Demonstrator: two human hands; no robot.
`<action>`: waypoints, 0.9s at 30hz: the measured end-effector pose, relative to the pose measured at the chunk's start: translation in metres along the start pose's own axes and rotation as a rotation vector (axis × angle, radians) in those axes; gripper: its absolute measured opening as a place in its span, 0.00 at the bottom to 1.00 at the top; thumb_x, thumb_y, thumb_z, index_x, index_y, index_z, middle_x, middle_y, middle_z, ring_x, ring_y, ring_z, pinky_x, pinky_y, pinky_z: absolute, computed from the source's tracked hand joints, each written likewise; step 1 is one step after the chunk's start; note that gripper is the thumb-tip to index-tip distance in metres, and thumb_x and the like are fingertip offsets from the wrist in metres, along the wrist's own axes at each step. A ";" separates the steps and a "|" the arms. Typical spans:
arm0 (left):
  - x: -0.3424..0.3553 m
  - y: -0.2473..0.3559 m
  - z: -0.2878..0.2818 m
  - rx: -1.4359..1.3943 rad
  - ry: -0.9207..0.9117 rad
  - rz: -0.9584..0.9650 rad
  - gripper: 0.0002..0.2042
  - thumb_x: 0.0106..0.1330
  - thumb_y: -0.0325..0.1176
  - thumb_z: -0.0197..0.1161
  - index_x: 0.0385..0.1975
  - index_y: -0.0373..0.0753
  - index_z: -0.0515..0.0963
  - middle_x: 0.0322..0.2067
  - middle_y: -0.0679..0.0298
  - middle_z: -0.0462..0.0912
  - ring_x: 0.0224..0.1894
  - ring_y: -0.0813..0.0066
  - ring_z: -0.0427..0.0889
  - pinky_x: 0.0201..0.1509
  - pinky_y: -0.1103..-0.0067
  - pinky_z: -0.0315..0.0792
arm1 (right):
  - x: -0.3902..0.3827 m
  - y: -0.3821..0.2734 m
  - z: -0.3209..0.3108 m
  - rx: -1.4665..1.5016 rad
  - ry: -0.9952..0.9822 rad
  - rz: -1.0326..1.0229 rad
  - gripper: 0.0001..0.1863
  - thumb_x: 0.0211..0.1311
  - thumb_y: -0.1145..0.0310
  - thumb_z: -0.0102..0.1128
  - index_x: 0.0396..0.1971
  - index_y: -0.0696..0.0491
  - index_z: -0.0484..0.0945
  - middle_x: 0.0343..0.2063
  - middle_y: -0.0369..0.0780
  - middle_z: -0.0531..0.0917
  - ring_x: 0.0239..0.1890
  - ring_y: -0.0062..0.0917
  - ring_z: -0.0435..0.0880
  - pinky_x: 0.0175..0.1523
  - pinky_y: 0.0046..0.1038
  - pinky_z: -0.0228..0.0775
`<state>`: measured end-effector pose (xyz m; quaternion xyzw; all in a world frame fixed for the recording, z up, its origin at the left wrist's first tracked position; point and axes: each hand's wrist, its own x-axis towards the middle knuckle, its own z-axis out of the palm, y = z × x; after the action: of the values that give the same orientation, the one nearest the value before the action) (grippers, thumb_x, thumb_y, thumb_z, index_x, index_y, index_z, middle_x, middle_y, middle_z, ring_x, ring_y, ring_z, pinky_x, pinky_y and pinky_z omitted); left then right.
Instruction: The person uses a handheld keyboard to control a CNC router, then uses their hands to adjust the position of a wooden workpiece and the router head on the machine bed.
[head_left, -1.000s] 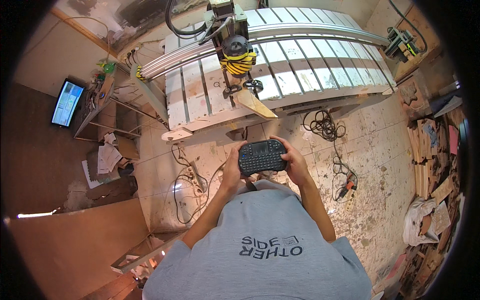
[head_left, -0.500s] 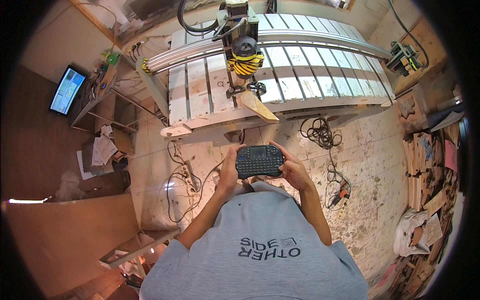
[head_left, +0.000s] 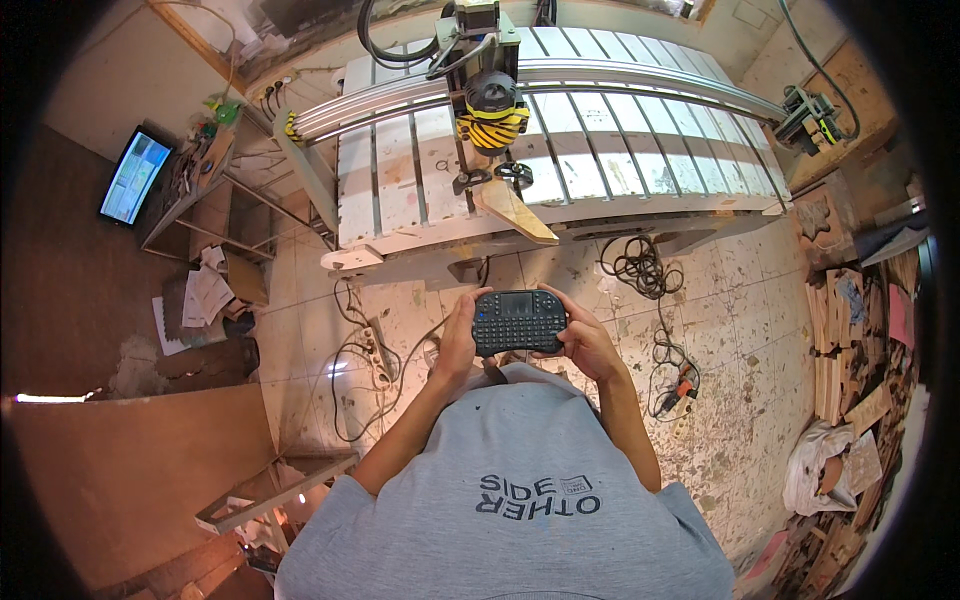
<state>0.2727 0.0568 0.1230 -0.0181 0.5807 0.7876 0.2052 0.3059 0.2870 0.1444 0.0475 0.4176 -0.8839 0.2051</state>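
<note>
A small black handheld keyboard (head_left: 519, 331) with a touchpad at its top is held level in front of my chest. My left hand (head_left: 461, 332) grips its left end, and my right hand (head_left: 588, 343) is wrapped round the right end with the thumb over the keys. Beyond it stands a CNC router with a slatted white bed (head_left: 640, 140). Its spindle head (head_left: 491, 105), banded in yellow and black, hangs above the bed's near edge. Below the spindle, a flat piece of wood (head_left: 516, 214) is held by black clamps (head_left: 513, 177) and juts past the edge.
A lit monitor (head_left: 135, 177) is at the left beside a cluttered desk. Coiled black cable (head_left: 641, 268), a power strip (head_left: 378, 356) and an orange-and-black tool (head_left: 679, 392) lie on the stained tile floor. Wood offcuts (head_left: 830, 340) and a white sack (head_left: 822, 465) line the right side.
</note>
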 end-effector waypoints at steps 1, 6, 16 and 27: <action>-0.001 0.002 0.002 -0.005 -0.001 0.002 0.28 0.81 0.55 0.34 0.62 0.37 0.69 0.45 0.58 0.82 0.29 0.80 0.84 0.16 0.86 0.76 | 0.000 0.000 -0.001 0.002 0.001 0.000 0.43 0.50 0.80 0.41 0.73 0.61 0.53 0.62 0.50 0.70 0.51 0.35 0.84 0.49 0.39 0.88; 0.001 0.002 0.000 0.010 -0.017 0.005 0.28 0.81 0.55 0.34 0.62 0.37 0.68 0.47 0.58 0.81 0.30 0.79 0.84 0.17 0.86 0.77 | 0.000 0.000 0.000 -0.014 0.012 -0.008 0.40 0.53 0.78 0.41 0.72 0.60 0.56 0.60 0.49 0.72 0.50 0.35 0.85 0.47 0.38 0.88; -0.008 0.010 0.010 0.075 -0.126 0.001 0.28 0.81 0.56 0.32 0.66 0.41 0.64 0.54 0.59 0.76 0.42 0.75 0.85 0.27 0.80 0.85 | 0.014 0.019 -0.027 -0.088 0.232 0.017 0.22 0.68 0.67 0.43 0.59 0.59 0.71 0.40 0.42 0.82 0.39 0.26 0.86 0.38 0.32 0.86; -0.010 0.003 0.019 0.075 -0.213 -0.062 0.25 0.81 0.52 0.40 0.67 0.41 0.62 0.45 0.62 0.76 0.35 0.80 0.81 0.32 0.79 0.82 | 0.021 0.042 -0.041 -0.144 0.559 -0.155 0.15 0.63 0.67 0.50 0.40 0.59 0.82 0.30 0.36 0.81 0.31 0.22 0.79 0.41 0.24 0.72</action>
<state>0.2844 0.0704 0.1343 0.0555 0.5838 0.7561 0.2905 0.2995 0.2879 0.0824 0.2423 0.5220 -0.8176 0.0170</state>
